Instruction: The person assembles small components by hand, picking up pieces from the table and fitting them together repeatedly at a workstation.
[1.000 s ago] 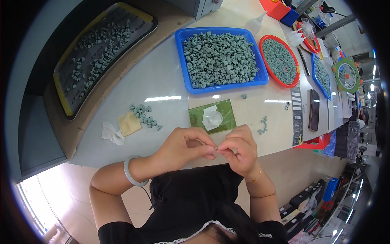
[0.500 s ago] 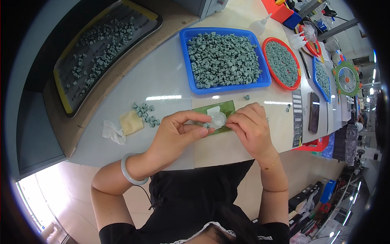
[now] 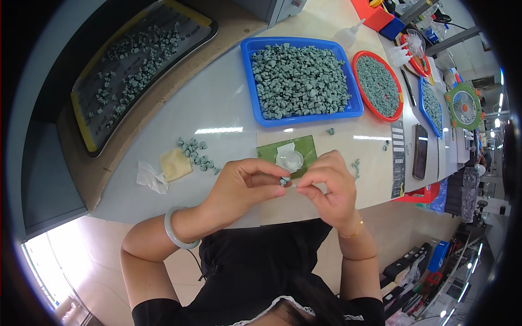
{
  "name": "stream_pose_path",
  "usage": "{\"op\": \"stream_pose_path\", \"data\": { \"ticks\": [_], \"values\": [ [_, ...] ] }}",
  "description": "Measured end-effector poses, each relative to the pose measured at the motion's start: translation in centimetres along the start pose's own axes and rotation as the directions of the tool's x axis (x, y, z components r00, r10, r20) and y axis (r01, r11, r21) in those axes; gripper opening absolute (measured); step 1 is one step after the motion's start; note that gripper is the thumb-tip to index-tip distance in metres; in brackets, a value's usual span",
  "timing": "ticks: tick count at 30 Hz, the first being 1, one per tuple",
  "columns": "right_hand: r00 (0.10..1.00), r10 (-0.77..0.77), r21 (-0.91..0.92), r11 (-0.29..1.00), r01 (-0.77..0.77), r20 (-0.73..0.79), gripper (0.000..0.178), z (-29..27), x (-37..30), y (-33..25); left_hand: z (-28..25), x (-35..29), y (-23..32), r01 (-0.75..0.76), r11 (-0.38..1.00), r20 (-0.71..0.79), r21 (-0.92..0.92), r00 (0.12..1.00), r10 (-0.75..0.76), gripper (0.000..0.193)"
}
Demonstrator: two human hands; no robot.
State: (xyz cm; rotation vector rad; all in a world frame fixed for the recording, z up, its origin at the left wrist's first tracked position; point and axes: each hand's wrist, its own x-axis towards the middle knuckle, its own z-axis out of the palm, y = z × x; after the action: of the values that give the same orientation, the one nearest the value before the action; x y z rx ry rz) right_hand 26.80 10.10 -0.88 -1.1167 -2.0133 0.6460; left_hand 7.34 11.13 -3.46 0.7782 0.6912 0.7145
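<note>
Between the thumb and fingertips of my left hand (image 3: 246, 183) is a small grey-green piece (image 3: 284, 180), rounded like a pebble. Close beside it, my right hand (image 3: 330, 190) pinches something tiny and pale, its tip pointing at the piece; its kind is too small to make out. Just beyond the hands, a small clear round dish (image 3: 292, 161) stands on a white paper scrap (image 3: 284, 148) over a green mat (image 3: 308, 145). Similar grey-green pieces (image 3: 200, 155) lie loose to the left of my left hand.
A blue tray (image 3: 356, 107) heaped with such pieces stands beyond the mat, beside a red round tray (image 3: 399, 111). A folded yellowish cloth (image 3: 175, 164) and white tissue (image 3: 152, 177) lie left. At right are a phone (image 3: 420, 151) and a small green fan (image 3: 464, 107).
Both hands have come back from the clear dish toward me. The piece in my left hand and the pale thing in my right are now close together, and the dish is uncovered.
</note>
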Motion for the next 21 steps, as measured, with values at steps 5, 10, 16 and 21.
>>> {"op": "stream_pose_path", "data": {
  "ticks": [5, 10, 16, 21],
  "values": [
    [0.989, -0.044, -0.014, 0.999, 0.042, -0.142, 0.017, 1.5, -0.5, -0.1, 0.1, 0.0, 0.0, 0.014, 1.0, -0.007, -0.011, 1.0, -0.014, 0.023],
    [0.985, -0.113, -0.114, 0.989, 0.098, -0.131, 0.017, 1.9, -0.9, 0.4, 0.1, 0.0, -0.1, 0.027, 1.0, -0.013, 0.01, 1.0, -0.027, 0.022],
    [0.958, -0.277, -0.269, 0.931, 0.248, -0.074, 0.018, 1.4, -1.2, 0.4, 0.0, -0.2, -0.4, -0.041, 0.999, 0.059, 0.035, 0.997, 0.039, 0.019],
    [0.944, -0.327, -0.232, 0.923, 0.308, -0.048, 0.018, 1.4, -1.7, 0.9, 0.4, -0.2, -0.2, -0.038, 0.996, 0.047, 0.084, 0.998, 0.034, 0.02]
  ]
}}
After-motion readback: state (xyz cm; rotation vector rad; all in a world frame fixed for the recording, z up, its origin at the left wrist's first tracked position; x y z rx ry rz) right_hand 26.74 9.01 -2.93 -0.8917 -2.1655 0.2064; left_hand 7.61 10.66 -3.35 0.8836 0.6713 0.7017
